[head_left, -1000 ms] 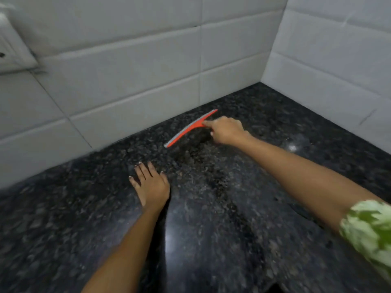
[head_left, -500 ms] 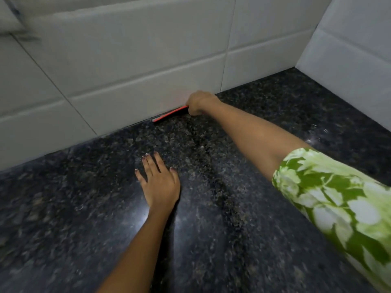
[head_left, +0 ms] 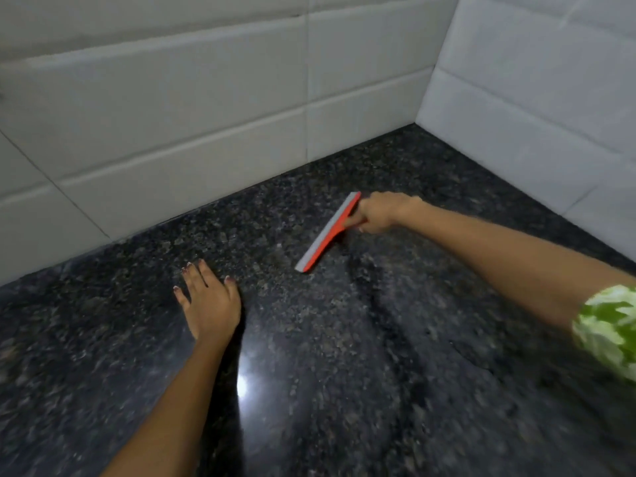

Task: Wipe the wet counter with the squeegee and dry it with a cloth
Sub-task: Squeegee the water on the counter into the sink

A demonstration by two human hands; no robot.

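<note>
An orange squeegee (head_left: pixel 327 233) with a grey rubber blade rests edge-down on the black speckled granite counter (head_left: pixel 395 356). My right hand (head_left: pixel 378 213) is shut around its handle, at the blade's right side, a short way out from the back wall. Flat on the counter, palm down and fingers spread, lies my left hand (head_left: pixel 210 301), to the left of the blade and apart from it. Wet streaks run down the counter in front of the squeegee. No cloth is in view.
White tiled walls (head_left: pixel 206 115) rise behind the counter and along its right side (head_left: pixel 533 108), meeting in a corner at the upper right. A bright light reflection (head_left: pixel 242 385) shines on the counter near my left forearm.
The squeegee was pushed against the back wall half a second ago. My right hand has since pulled it away from the wall toward me. My left hand has stayed flat in place.
</note>
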